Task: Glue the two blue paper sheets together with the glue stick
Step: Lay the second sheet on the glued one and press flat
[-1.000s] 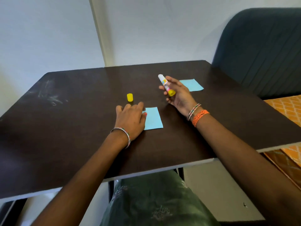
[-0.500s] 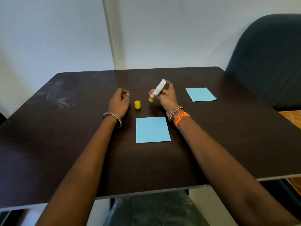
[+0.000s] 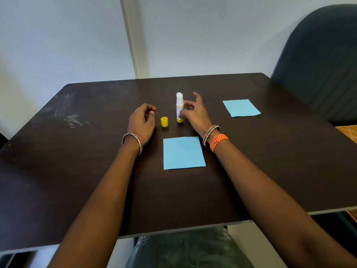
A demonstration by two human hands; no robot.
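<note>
While the glue stick [image 3: 179, 107] stands upright on the dark table [image 3: 77, 151] with its white glue end exposed at the top, the right hand [image 3: 194, 113] sits just beside it at its 3 o'clock, fingers spread loosely and holding nothing. The thumb side of that hand comes very close to the lower part of the tube; whether it touches cannot be told, as the fingers are blurred. The left hand [image 3: 142, 122] rests on the table at the stick's 9 o'clock, fingers curled in toward the palm in a loose fist, empty, with a gap between it and the yellow cap [image 3: 164, 122]. The cap stands on the table between the left hand and the glue stick, apart from both. One blue paper sheet [image 3: 183, 153] lies flat at the stick's 6 o'clock, near the right wrist, which wears an orange band [image 3: 219, 141]. The second blue sheet [image 3: 241, 107] lies flat at the right hand's 3 o'clock, well apart from it. Neither sheet is touched by a hand.
</note>
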